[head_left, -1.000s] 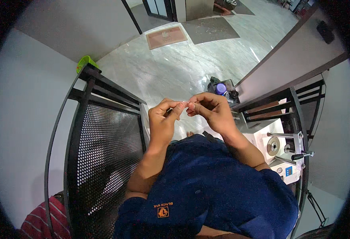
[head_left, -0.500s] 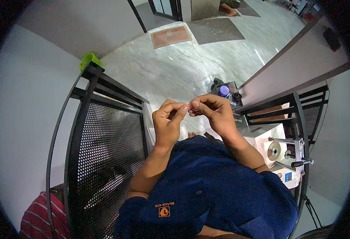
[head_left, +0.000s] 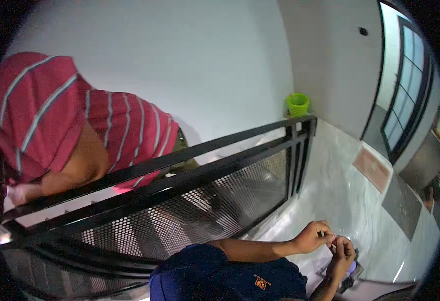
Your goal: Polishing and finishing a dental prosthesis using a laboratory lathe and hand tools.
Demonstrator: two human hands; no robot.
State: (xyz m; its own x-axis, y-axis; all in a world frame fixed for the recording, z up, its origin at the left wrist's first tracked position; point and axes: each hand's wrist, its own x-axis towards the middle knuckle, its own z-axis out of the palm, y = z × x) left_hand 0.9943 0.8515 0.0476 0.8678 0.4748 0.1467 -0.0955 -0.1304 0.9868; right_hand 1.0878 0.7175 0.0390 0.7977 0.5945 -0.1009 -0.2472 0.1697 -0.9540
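My left hand is closed in a pinch, thumb against forefinger, low in the right half of the view. Facing it, my right hand also pinches, its fingertips touching or nearly touching the left ones. Whatever lies between the fingertips is too small to make out. Both hands are in the air in front of my dark blue shirt, above the pale marbled floor.
A black railing with a perforated metal panel runs along my left. Beyond it a person in a red striped shirt leans over. A green basket stands by the railing's far end. A brownish mat lies near the door.
The view has swung left, bringing the person in red and more railing into sight, while the white machine has left it. My hands appear lower right, still pinched together.
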